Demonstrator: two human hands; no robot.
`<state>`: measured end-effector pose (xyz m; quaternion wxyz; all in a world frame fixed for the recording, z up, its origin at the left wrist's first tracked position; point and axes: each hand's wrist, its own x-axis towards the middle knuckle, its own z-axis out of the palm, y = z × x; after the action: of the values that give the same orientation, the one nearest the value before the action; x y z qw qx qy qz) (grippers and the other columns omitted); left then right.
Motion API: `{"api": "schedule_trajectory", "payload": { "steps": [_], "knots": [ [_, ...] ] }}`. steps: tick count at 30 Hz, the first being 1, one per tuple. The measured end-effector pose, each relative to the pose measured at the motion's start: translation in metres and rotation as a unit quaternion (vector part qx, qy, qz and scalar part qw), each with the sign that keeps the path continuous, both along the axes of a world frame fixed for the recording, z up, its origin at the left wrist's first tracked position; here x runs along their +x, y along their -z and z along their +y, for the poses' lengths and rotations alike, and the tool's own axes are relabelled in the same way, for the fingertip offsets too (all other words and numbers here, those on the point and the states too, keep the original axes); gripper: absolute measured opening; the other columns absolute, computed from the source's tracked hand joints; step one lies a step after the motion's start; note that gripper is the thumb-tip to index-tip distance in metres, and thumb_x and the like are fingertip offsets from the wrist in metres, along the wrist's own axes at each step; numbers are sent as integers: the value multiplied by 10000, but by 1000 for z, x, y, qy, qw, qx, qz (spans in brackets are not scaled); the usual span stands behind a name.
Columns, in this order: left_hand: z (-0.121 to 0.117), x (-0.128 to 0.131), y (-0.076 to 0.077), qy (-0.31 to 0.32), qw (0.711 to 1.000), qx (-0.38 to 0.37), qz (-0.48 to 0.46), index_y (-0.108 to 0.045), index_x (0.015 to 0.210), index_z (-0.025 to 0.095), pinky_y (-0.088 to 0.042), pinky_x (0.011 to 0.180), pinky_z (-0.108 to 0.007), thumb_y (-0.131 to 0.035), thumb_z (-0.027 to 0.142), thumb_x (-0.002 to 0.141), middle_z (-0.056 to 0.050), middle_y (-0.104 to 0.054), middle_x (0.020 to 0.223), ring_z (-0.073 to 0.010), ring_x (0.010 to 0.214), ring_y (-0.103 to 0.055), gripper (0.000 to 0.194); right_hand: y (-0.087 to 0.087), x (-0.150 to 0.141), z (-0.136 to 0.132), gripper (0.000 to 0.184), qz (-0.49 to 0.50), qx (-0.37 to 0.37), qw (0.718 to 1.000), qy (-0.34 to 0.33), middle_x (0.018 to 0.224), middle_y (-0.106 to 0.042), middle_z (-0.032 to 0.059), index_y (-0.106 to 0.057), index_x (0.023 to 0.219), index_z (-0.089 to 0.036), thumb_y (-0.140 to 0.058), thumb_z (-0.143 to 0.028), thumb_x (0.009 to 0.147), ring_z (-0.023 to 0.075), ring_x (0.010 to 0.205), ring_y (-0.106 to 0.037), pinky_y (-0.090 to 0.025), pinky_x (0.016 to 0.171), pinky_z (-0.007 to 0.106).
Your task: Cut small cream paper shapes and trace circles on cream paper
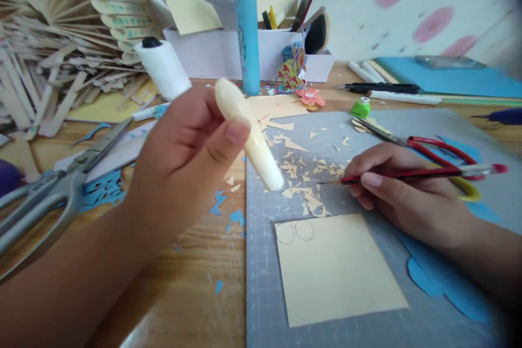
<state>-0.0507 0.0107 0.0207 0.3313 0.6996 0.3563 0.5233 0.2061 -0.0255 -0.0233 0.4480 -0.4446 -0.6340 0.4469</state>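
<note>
Card (346,277): nearest me, flat on grey mat (261,288); 2 drawn circles (304,230) at far-L corner, rest blank. I'd judge outlining just begun; neither circle cut yet.
L grip (181,157): clamped on pale rounded stick (261,157), aloft, tilted.
R grip (403,190): clamped on red pencil-like tool (436,174), tip off card.
Scraps (315,206): cream bits beyond card; some cutting prob. done.
Scissors (396,140): red-handled, farther on mat, w/ few rounded pcs (360,128) near tips, maybe finished.
</note>
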Motion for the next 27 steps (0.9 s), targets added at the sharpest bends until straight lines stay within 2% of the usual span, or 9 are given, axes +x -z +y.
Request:
{"api": "schedule_trajectory", "payload": {
  "steps": [3,6,11,15,20,23,27],
  "knots": [
    [-1,0,6,43,997,-10,66,-579,884,188,-439,639,-261,-551,387,903,10,-599,771,-120,708,-544,203,-4,-4,4,212,-15,-25,998,-53,704,-621,10,-659,857,-246,-608,-451,872,138,586,-539,-457,503,247],
    [-8,4,4,74,985,-40,153,-557,935,192,-449,682,-287,-492,399,930,-19,-638,882,-145,794,-570,216,-10,-5,6,258,21,-50,995,-79,743,-660,30,-661,862,-236,-611,-489,856,149,619,-596,-520,562,260],
    [-17,23,-5,150,954,-72,250,-539,998,213,-458,706,-295,-444,368,943,-14,-653,904,-158,803,-596,190,-8,-4,11,315,76,-61,992,-79,730,-640,18,-630,798,-225,-617,-538,831,142,618,-599,-528,585,259],
    [-19,40,-10,206,916,-70,338,-526,995,201,-469,672,-279,-428,342,930,-21,-664,889,-176,800,-617,184,-5,-3,13,335,111,-61,989,-73,692,-617,-4,-599,764,-212,-624,-541,820,123,592,-576,-510,566,241],
    [-23,49,-8,210,885,-34,414,-535,917,211,-438,600,-267,-381,310,931,3,-631,781,-160,678,-593,183,-7,-5,12,227,93,-56,990,-86,685,-608,-16,-590,771,-203,-597,-413,856,110,591,-563,-495,566,227],
    [-27,48,-4,205,885,-28,418,-519,912,216,-437,615,-266,-364,286,935,3,-637,803,-157,692,-600,172,-7,-5,12,174,89,-46,990,-96,693,-602,-20,-585,769,-202,-556,-336,876,105,604,-560,-491,574,221],
    [-29,45,0,204,890,1,408,-502,905,209,-438,629,-277,-354,277,930,-21,-650,862,-163,713,-603,165,-6,-4,12,170,71,-32,992,-98,718,-602,-20,-583,754,-210,-543,-313,883,109,610,-560,-488,581,235]
  ]
}}
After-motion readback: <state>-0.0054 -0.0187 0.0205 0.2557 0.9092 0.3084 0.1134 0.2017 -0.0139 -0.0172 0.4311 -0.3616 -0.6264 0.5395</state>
